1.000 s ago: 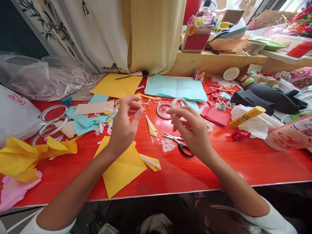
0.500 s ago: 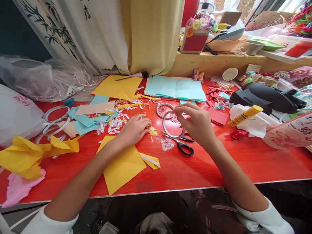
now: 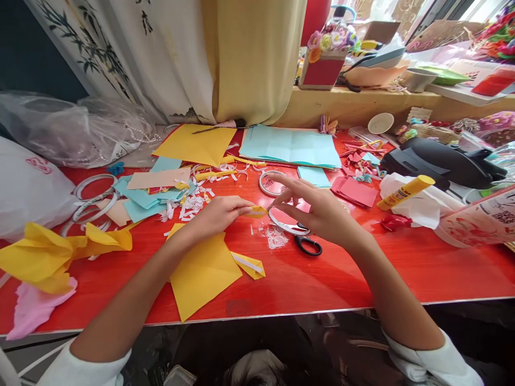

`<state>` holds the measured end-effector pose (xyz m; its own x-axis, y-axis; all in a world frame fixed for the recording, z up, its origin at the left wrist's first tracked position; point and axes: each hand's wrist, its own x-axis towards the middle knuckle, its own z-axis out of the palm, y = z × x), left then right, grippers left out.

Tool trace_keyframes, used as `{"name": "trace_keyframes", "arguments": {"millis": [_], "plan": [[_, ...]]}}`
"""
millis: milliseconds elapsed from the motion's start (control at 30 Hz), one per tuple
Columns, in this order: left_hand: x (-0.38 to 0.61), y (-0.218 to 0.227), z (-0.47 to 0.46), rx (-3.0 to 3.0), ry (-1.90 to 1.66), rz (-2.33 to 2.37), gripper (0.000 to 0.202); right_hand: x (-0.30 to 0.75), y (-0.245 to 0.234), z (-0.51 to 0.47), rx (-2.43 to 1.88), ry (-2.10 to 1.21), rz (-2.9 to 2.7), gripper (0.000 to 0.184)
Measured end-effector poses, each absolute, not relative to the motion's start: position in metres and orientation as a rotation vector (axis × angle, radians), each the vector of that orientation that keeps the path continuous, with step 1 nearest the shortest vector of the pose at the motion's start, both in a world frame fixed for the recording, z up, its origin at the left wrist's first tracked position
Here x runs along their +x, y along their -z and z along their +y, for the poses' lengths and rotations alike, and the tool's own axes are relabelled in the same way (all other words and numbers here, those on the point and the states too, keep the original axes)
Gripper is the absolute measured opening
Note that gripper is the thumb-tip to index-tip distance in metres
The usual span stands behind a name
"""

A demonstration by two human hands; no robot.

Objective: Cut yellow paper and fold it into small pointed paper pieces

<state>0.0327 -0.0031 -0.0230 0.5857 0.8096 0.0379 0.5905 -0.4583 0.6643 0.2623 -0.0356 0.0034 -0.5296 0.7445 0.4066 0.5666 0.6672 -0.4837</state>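
Note:
My left hand (image 3: 219, 214) is closed, pinching a small folded yellow paper piece (image 3: 257, 212) that has a white strip along it. Its pointed end faces my right hand (image 3: 322, 212), whose fingers are apart and hold nothing. Below those fingers a roll of tape (image 3: 281, 225) rests over the scissors (image 3: 318, 250), and only part of their black handles shows. A second folded yellow piece (image 3: 251, 266) with a white strip lies nearer the front edge, beside a yellow paper sheet (image 3: 205, 279) partly under my left forearm.
Another tape roll (image 3: 262, 187) lies farther back. Blue sheets (image 3: 289, 145), red paper squares (image 3: 354, 192) and a yellow glue stick (image 3: 406, 192) are on the red table (image 3: 333, 284). White paper scraps (image 3: 193, 206) are heaped at left, near several stacked tape rolls (image 3: 86, 214).
My right hand has let go of the tape roll, which now lies on the scissors, and its fingers have spread. My left hand has raised the folded yellow piece slightly.

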Motion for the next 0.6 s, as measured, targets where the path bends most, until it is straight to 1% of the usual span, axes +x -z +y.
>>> {"name": "trace_keyframes", "arguments": {"millis": [133,267,400,467,533,600], "plan": [[0.029,0.016,-0.003,2.027,-0.39,1.157,0.032,0.261,-0.005,-0.039,-1.095,-0.785,-2.175,0.032],[0.027,0.019,0.003,1.978,-0.463,1.345,0.023,0.261,-0.006,-0.038,-1.186,-0.958,-2.054,0.029],[0.028,0.031,0.003,2.406,-0.464,1.335,0.019,0.259,-0.008,-0.04,-1.217,-1.133,-2.04,0.029],[0.03,0.033,0.0,2.647,-0.521,1.411,0.022,0.256,-0.008,-0.041,-1.196,-1.277,-2.015,0.03],[0.029,0.03,-0.002,2.758,-0.524,1.413,0.024,0.253,-0.006,-0.042,-1.207,-1.393,-1.99,0.03],[0.025,0.025,-0.001,2.776,-0.525,1.38,0.023,0.249,-0.002,-0.043,-1.252,-1.403,-2.003,0.029]]}}
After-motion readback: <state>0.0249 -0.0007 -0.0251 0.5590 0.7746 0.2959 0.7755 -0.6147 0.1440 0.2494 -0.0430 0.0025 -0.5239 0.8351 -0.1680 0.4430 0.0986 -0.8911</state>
